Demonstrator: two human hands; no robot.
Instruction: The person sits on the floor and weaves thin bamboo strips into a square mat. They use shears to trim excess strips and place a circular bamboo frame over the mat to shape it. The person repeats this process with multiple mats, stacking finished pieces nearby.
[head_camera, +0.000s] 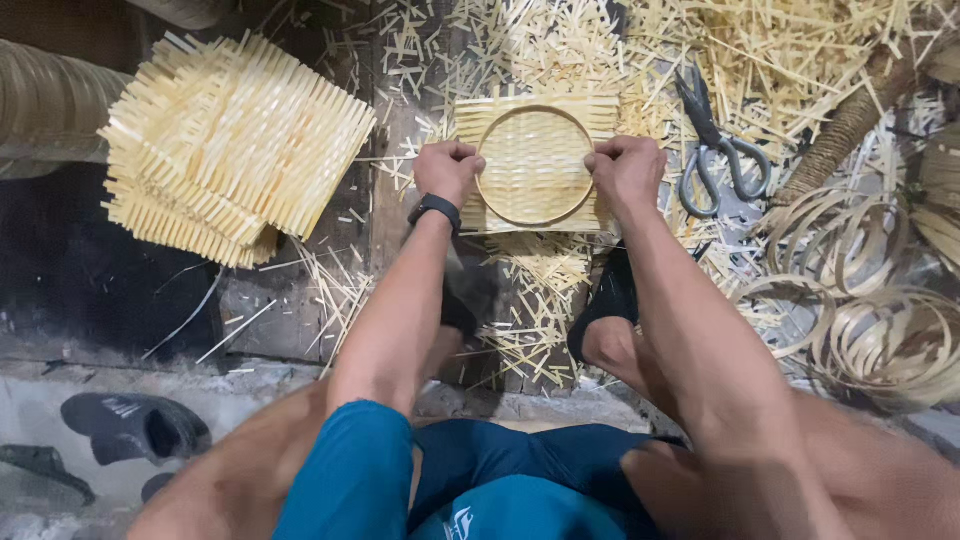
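Beside the scissors (718, 140), your left hand (447, 170) and right hand (627, 172) clench the hoop (534, 165) onto the woven mat (534, 150); next, keep it centred.

A square woven mat (535, 165) of pale bamboo strips is lying flat on the floor at 12 o'clock, its strip ends sticking out raggedly at the edges. A thin round bamboo hoop (534, 221) is sitting on top of it, roughly centred and touching the weave. The mat's 3 and 9 o'clock edges are disappearing under the hands gripping the hoop.
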